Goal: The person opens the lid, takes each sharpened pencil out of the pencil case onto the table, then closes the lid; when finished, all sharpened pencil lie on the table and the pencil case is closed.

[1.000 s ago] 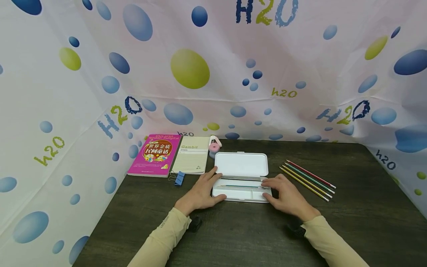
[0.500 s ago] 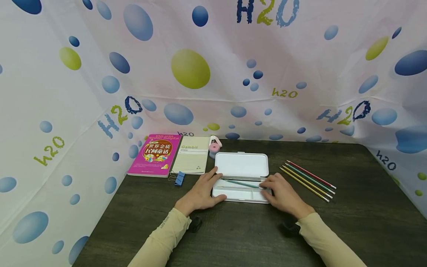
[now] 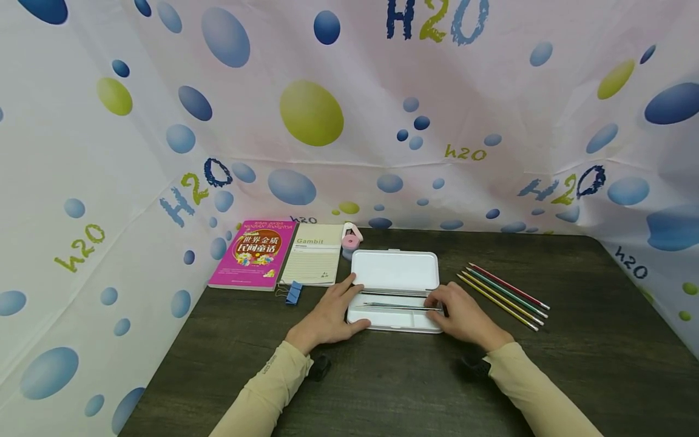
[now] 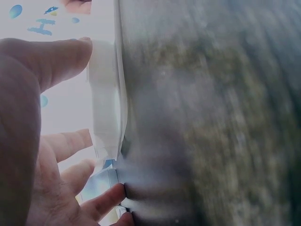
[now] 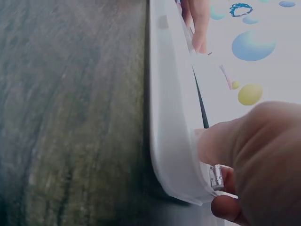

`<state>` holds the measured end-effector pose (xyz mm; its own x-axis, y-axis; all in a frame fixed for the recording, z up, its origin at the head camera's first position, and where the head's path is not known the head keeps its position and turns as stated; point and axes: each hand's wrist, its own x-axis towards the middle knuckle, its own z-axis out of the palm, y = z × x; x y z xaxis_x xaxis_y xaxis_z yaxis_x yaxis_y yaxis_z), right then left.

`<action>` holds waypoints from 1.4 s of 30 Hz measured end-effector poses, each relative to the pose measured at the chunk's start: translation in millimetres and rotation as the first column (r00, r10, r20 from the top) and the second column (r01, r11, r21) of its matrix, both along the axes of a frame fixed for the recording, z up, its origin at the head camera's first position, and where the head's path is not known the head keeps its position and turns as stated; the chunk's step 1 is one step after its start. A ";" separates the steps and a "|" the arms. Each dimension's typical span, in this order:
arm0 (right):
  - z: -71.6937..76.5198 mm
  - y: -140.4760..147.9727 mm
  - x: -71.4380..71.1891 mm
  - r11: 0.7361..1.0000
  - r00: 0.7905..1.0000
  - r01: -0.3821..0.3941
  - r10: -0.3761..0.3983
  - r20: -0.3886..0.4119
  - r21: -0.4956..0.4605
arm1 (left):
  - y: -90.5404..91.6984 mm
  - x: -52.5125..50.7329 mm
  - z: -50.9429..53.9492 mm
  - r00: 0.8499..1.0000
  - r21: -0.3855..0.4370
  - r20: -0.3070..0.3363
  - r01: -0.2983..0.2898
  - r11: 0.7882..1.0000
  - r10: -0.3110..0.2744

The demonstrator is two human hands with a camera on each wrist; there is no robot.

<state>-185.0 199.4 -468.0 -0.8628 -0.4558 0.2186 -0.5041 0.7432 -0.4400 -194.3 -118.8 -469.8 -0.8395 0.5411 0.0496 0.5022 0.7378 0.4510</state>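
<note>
A white pencil case [image 3: 382, 319] lies open on the table, its lid [image 3: 394, 271] tipped back. My left hand [image 3: 326, 317] rests at its left end, thumb by the front edge and fingers spread toward the hinge; the left wrist view shows these fingers [image 4: 70, 181] extended. At the right end, my right hand [image 3: 464, 314] pinches the end of a pencil [image 3: 395, 306] that lies lengthwise over the case's long compartment. A silver ferrule [image 5: 216, 177] shows by the fingers in the right wrist view. Part of the pencil is hidden behind the right thumb.
Several pencils [image 3: 505, 297] lie side by side at the right. On the left are a pink book [image 3: 256, 255], a Gambit notebook [image 3: 314, 255] and a blue binder clip [image 3: 293, 292]. A pink and white object [image 3: 351, 241] stands behind the case.
The green pencil end in my right hand slanted across the case half a second ago; now it lies nearly parallel to the compartment. The right hand has shifted slightly left; the left stayed still.
</note>
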 end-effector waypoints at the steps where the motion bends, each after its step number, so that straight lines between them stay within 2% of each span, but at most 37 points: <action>1: 0.4 0.0 -0.3 1.000 1.000 0.004 -0.004 0.015 -0.008 | -0.1 0.1 -0.3 1.000 0.001 0.000 0.000 1.000 0.000; 7: 1.5 2.6 -0.8 0.999 0.998 0.005 -0.003 0.058 -0.038 | -0.3 0.2 -3.1 1.000 0.003 -0.002 0.000 1.000 0.000; 13: 1.5 4.3 -0.6 0.999 1.000 -0.005 0.006 0.023 -0.044 | 0.3 0.9 -3.8 1.000 0.002 -0.004 0.001 1.000 -0.001; 21: 0.7 8.9 2.8 0.996 0.997 0.006 -0.013 -0.070 -0.092 | 1.7 0.4 -2.6 1.000 0.002 0.003 -0.002 1.000 0.002; 26: -0.3 18.3 6.0 0.987 0.998 0.018 -0.028 -0.058 -0.157 | 1.5 -0.6 -2.6 1.000 -0.001 -0.005 0.000 1.000 0.000; 32: -3.2 31.1 11.0 0.982 0.997 0.036 -0.048 -0.057 -0.187 | 0.7 -1.1 -3.5 1.000 -0.005 -0.018 0.003 1.000 -0.003; 36: -5.1 41.0 17.1 0.973 0.994 0.071 -0.086 -0.062 -0.219 | 0.5 0.0 -3.2 1.000 0.003 -0.014 0.006 1.000 -0.006; 42: -8.7 58.6 26.9 0.952 0.981 0.161 -0.184 -0.065 -0.261 | -0.2 0.0 -3.3 1.000 0.001 -0.007 -0.001 1.000 0.001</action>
<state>-158.1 258.0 -476.8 -0.8957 -0.2214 0.3857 -0.4229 0.6925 -0.5845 -194.3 -119.1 -473.1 -0.8398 0.5400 0.0560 0.5044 0.7380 0.4482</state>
